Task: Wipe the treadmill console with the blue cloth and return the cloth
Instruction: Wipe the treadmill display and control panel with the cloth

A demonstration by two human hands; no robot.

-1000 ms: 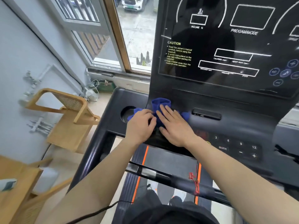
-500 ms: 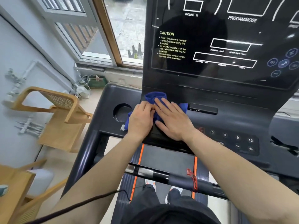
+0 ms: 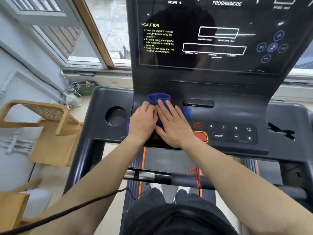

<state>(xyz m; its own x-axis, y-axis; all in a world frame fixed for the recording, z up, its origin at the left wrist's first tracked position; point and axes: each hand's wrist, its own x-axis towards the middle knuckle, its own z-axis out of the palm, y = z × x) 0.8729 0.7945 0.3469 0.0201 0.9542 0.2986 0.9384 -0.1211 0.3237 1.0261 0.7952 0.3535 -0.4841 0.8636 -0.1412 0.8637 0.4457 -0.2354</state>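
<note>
The blue cloth (image 3: 159, 97) lies bunched on the lower ledge of the black treadmill console (image 3: 228, 92), just under the dark display. My left hand (image 3: 143, 122) rests on the cloth's left part with fingers curled over it. My right hand (image 3: 174, 123) lies flat on the cloth's right part, fingers spread and pointing up-left. Most of the cloth is hidden under both hands; blue edges show above the fingers and at the right (image 3: 186, 112).
A round cup holder (image 3: 115, 116) sits left of my hands. Number and mode buttons (image 3: 235, 132) and a red key (image 3: 200, 136) lie to the right. A black handlebar (image 3: 169, 177) crosses below. A wooden chair (image 3: 49, 131) stands on the left by the window.
Both hands stay pressed on the cloth at the console's ledge and shift slightly right of the cup holder. The camera view has tilted down, showing less of the display.
</note>
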